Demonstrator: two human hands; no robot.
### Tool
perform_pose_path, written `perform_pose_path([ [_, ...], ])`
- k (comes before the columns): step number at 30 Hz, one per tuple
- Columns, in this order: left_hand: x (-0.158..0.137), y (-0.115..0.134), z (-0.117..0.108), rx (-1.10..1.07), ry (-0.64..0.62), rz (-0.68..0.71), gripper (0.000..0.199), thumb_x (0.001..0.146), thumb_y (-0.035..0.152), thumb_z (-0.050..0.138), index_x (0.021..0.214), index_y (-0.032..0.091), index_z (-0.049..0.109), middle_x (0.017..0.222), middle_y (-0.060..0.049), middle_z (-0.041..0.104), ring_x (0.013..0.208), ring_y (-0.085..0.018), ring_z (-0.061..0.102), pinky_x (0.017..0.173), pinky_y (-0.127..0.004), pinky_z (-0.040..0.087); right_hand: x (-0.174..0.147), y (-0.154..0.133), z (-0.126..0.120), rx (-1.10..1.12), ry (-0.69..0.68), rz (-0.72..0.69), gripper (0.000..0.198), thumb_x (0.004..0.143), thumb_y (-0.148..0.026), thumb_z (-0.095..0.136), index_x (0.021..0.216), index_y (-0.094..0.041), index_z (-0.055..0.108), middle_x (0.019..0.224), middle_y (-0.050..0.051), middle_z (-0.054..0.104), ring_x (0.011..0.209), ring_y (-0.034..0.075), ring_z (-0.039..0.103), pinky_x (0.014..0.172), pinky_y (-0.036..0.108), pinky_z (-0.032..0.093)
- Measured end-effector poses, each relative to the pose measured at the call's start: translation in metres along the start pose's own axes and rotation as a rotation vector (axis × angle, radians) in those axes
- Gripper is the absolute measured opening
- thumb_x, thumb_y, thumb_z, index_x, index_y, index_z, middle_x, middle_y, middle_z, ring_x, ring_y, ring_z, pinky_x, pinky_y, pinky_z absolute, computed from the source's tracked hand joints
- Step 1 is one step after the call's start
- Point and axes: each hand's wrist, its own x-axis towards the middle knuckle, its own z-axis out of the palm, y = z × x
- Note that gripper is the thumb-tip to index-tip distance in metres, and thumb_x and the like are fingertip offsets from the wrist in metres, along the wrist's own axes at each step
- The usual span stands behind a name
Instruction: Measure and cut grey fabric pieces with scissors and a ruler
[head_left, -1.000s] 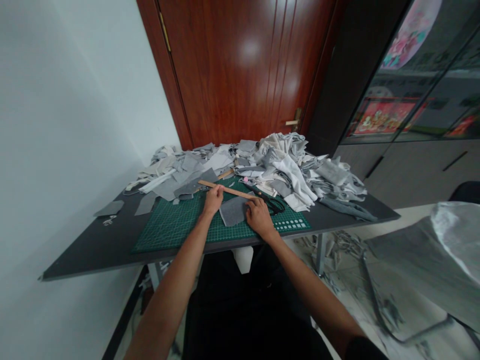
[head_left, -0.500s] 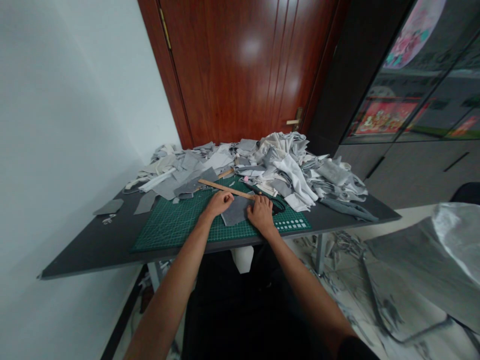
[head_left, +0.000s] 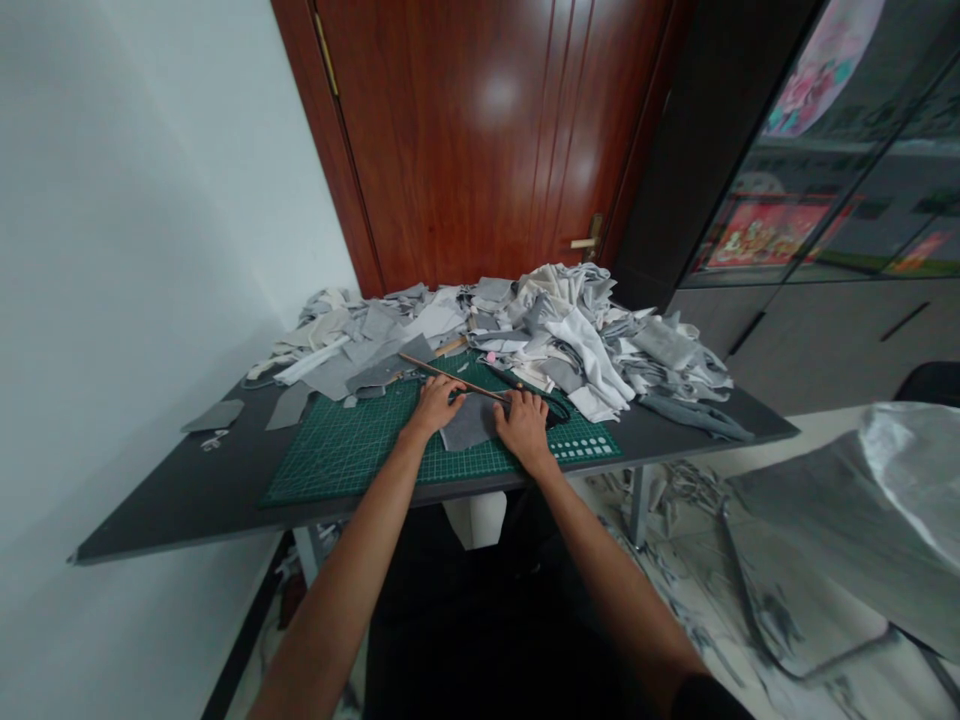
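A thin wooden ruler (head_left: 484, 391) lies slantwise above a small grey fabric piece (head_left: 469, 422) on the green cutting mat (head_left: 345, 450); it looks narrow, turned onto its edge. At the ruler's middle, my left hand (head_left: 436, 405) has its fingers closed at the strip, thumb toward the fabric. My right hand (head_left: 523, 428) grips the ruler's right end, its heel by the fabric's right side. The fingertips' exact hold is hard to make out. Right beside that hand lies a black-handled tool (head_left: 556, 410), partly covered.
Heaped grey and white fabric scraps (head_left: 585, 340) line the table's back edge. Loose grey pieces (head_left: 214, 416) lie on the dark table (head_left: 172, 500) at left. A pink item (head_left: 491, 357) sits by the heap. Behind is a wooden door (head_left: 480, 150); a plastic-covered chair (head_left: 840, 510) stands right.
My left hand has uncurled and reached up to the ruler. The ruler has tipped from flat onto its edge. My right hand and the fabric piece stay nearly in place.
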Motion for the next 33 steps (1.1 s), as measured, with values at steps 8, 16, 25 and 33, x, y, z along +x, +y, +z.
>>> perform_pose_path([
  [8, 0.001, -0.001, 0.004, 0.011, -0.014, 0.013, 0.011, 0.093, 0.027, 0.063, 0.093, 0.023, 0.074, 0.112, -0.010, 0.068, 0.108, -0.030, 0.054, 0.099, -0.046, 0.043, 0.000, 0.000, -0.001, -0.011, -0.029, 0.017, 0.026, 0.098, -0.022, 0.050, 0.116, -0.014, 0.066, 0.115, 0.018, 0.068, 0.111, 0.034, 0.056, 0.099, 0.049, 0.038],
  [16, 0.002, 0.001, 0.001, -0.065, -0.012, 0.044, 0.016, 0.099, 0.025, 0.051, 0.092, 0.022, 0.065, 0.104, -0.010, 0.071, 0.099, -0.028, 0.060, 0.096, -0.043, 0.046, 0.000, -0.001, -0.006, -0.025, -0.058, 0.005, 0.024, 0.098, -0.023, 0.051, 0.113, -0.016, 0.069, 0.113, 0.017, 0.069, 0.110, 0.034, 0.056, 0.096, 0.047, 0.039],
  [25, 0.001, 0.008, -0.004, -0.130, -0.020, 0.102, 0.017, 0.092, 0.013, 0.051, 0.102, 0.020, 0.063, 0.099, -0.007, 0.068, 0.095, -0.024, 0.063, 0.091, -0.038, 0.052, 0.003, 0.005, -0.001, 0.137, -0.065, 0.006, 0.027, 0.108, -0.029, 0.040, 0.107, -0.017, 0.064, 0.112, 0.015, 0.074, 0.106, 0.029, 0.063, 0.097, 0.042, 0.039],
  [33, -0.001, 0.022, -0.012, -0.030, 0.022, 0.140, 0.044, 0.082, 0.004, 0.058, 0.123, 0.020, 0.064, 0.128, -0.011, 0.057, 0.127, -0.030, 0.048, 0.114, -0.048, 0.038, 0.004, 0.012, 0.004, 0.259, -0.108, -0.084, 0.023, 0.093, -0.009, 0.044, 0.103, -0.018, 0.062, 0.107, 0.009, 0.073, 0.103, 0.025, 0.067, 0.095, 0.038, 0.043],
])
